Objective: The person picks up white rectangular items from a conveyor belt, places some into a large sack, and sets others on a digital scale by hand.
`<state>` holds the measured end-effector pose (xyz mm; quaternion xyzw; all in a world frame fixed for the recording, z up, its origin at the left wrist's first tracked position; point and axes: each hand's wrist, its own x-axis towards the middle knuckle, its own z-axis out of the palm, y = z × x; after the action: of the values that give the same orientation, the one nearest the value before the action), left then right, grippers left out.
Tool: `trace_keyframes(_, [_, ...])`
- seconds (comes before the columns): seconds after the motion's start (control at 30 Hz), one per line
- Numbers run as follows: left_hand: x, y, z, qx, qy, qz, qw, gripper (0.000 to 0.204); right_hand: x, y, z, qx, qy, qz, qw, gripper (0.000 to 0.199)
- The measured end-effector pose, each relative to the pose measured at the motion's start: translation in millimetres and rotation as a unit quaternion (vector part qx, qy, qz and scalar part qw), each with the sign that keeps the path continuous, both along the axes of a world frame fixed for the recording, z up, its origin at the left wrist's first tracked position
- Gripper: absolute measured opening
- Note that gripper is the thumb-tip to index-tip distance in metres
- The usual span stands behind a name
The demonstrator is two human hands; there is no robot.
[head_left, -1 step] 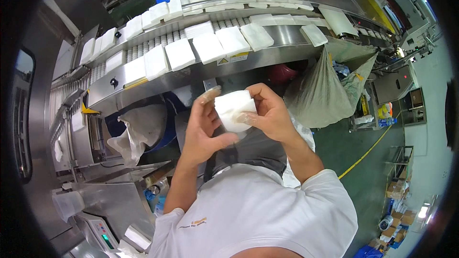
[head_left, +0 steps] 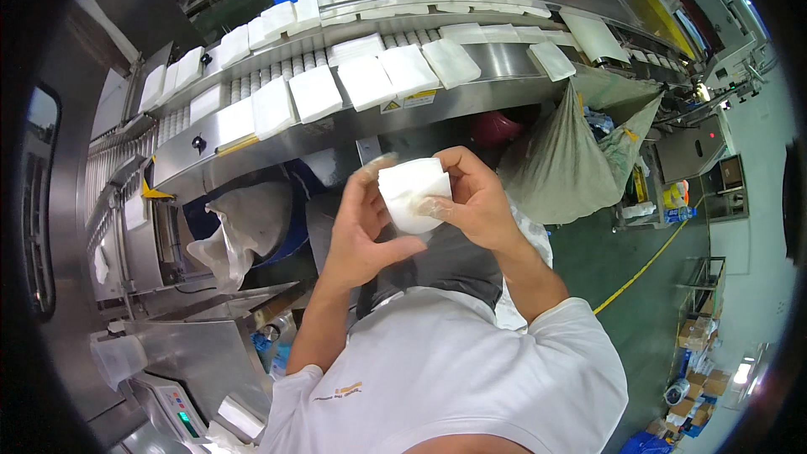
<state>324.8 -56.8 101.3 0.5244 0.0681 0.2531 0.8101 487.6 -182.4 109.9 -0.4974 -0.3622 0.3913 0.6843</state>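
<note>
My right hand [head_left: 477, 203] grips a small white folded stack of soft sheets, like tissues [head_left: 410, 183], with the thumb on its front face and the fingers behind its right edge. The stack is bent and bulges toward the bottom. At its left side is my left hand [head_left: 360, 223], fingers apart and thumb stretched out below; whether its fingertips touch the stack I cannot tell. Both thumbs and some fingertips seem to have whitish coverings. Beyond the hands, several flat white stacks [head_left: 365, 81] lie along the steel front ledge [head_left: 336, 130] of a roller conveyor.
More white stacks ride the far conveyor lane [head_left: 235, 46]. A lone stack [head_left: 551, 61] sits at the ledge's right end, above a hanging grey-green sack [head_left: 559, 168]. Below left stands a blue bin [head_left: 290, 235] with a pale liner; a scale [head_left: 178, 408] is at lower left.
Almost nothing differs; my left hand has shifted very slightly to the right, and the right hand still grips the stack.
</note>
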Motion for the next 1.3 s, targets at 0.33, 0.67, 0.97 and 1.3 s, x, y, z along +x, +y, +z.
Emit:
trace_keyframes(0.33, [-2.9,2.3,13.4,0.136,0.145,-0.012,0.98,0.039,16.8,-12.7,41.7,-0.096,-0.249,0.01,0.964,0.051])
trace_keyframes(0.67, [1.1,11.8,4.2,0.076,0.128,-0.048,0.988,0.034,21.1,-9.2,33.6,-0.091,-0.352,-0.005,0.932,0.035])
trace_keyframes(0.97, [7.2,7.4,4.9,-0.029,0.115,-0.023,0.993,0.038,27.0,5.5,4.6,-0.134,-0.164,-0.06,0.976,0.026])
trace_keyframes(1.3, [14.4,-1.6,3.2,0.217,0.141,0.059,0.964,0.039,22.0,-8.9,0.5,-0.164,-0.296,-0.107,0.935,0.036])
